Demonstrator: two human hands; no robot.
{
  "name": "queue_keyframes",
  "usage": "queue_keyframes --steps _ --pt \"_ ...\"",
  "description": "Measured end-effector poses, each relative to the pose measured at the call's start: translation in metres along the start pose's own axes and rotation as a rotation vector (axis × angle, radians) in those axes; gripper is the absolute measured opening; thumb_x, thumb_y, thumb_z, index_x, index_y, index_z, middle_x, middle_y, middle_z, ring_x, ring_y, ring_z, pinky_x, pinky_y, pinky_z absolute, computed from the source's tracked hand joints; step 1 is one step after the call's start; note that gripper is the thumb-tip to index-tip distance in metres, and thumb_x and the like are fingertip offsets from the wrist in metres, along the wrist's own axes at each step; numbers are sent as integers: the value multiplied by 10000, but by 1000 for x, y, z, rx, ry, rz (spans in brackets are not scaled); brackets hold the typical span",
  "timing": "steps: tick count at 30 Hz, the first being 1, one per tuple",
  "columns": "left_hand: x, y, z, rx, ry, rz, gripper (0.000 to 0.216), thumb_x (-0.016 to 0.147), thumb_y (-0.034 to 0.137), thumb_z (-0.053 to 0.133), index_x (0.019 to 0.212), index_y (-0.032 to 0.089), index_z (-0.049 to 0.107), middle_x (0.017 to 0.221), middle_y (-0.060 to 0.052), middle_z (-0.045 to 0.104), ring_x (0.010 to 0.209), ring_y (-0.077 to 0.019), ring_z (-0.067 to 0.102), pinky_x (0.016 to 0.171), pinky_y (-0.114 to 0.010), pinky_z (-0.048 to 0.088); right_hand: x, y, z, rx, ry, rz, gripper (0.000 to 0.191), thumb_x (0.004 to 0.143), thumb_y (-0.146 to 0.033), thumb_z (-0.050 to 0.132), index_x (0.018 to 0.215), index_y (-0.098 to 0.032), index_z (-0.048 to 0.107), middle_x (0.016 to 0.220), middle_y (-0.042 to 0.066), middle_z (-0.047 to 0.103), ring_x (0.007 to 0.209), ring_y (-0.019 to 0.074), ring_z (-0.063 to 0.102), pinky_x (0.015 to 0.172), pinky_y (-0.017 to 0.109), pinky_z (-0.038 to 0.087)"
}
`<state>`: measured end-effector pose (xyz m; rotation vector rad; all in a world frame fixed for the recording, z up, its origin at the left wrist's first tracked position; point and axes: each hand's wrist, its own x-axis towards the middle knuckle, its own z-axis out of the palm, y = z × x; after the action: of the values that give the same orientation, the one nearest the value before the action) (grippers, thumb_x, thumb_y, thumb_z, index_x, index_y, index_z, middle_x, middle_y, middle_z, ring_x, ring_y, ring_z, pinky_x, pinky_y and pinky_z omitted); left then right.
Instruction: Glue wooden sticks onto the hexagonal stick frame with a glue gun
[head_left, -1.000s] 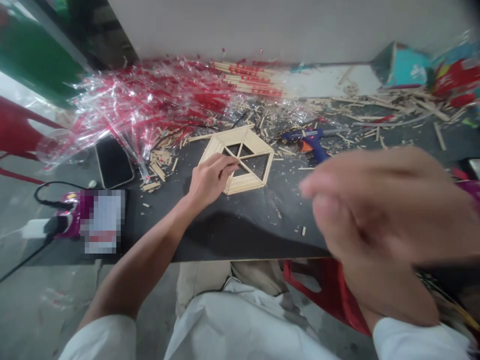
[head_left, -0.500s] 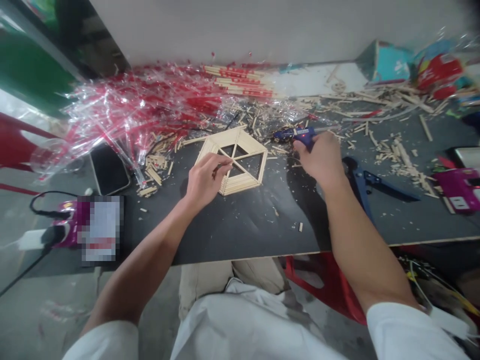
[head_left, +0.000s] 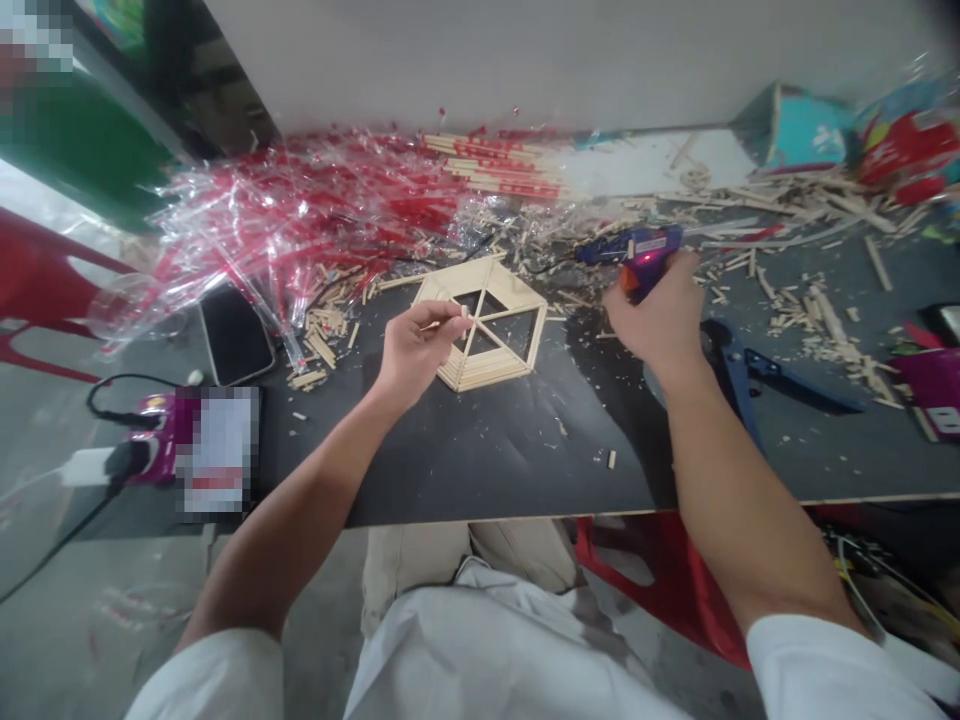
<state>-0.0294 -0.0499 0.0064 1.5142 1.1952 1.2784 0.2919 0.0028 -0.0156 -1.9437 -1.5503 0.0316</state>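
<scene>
A hexagonal frame of wooden sticks (head_left: 491, 372) with crossing spokes lies on the dark table. Over its left side, my left hand (head_left: 411, 350) is closed in a pinch on a short piece of wooden stick (head_left: 466, 312), near the point where the spokes meet. To the right, my right hand (head_left: 664, 315) is wrapped round the handle of a blue glue gun (head_left: 651, 248) with a small red light glowing on it. The gun's nose points left, above the scattered wood scraps. My right fingers are partly hidden behind the grip.
Red and clear plastic wrappers (head_left: 300, 215) heap at the back left, beside bundled chopsticks (head_left: 502, 168). Blue-handled cutters (head_left: 750, 375) lie right of my right hand. A phone (head_left: 236, 335) and a purple power strip (head_left: 161, 425) are at left. Wood offcuts (head_left: 832, 320) litter the right.
My right hand has lifted and tilted the glue gun slightly. My left hand has turned, so the short stick piece now shows at its fingertips. The whole view has shifted a little.
</scene>
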Motion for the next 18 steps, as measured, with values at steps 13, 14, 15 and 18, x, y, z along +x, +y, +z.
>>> queue_keyframes --steps 13,14,15,18 --pt "-1 26 2 -583 -43 -316 300 770 356 954 911 191 747 829 9 696 495 -11 465 391 -141 373 -20 -39 -21 153 -77 -206 350 851 -582 643 987 -268 570 828 95 716 722 293 681 730 485 584" --pt "-1 27 3 -603 -33 -348 267 792 317 938 906 183 737 832 11 701 495 -6 466 394 -132 379 -23 -42 -21 151 -91 -233 334 851 -570 630 981 -269 565 814 88 712 704 286 675 717 474 579" --pt "0 28 2 -623 -22 -384 233 817 279 917 900 174 726 837 13 705 493 0 465 397 -123 382 -26 -46 -21 147 -106 -258 320 850 -557 621 975 -269 559 799 81 707 689 281 669 708 465 574" --pt "2 32 1 -668 4 -478 149 887 191 844 889 150 701 867 18 715 475 23 444 388 -97 366 -34 -55 -19 126 -136 -311 277 848 -515 606 950 -266 542 761 68 685 671 272 666 699 442 560"
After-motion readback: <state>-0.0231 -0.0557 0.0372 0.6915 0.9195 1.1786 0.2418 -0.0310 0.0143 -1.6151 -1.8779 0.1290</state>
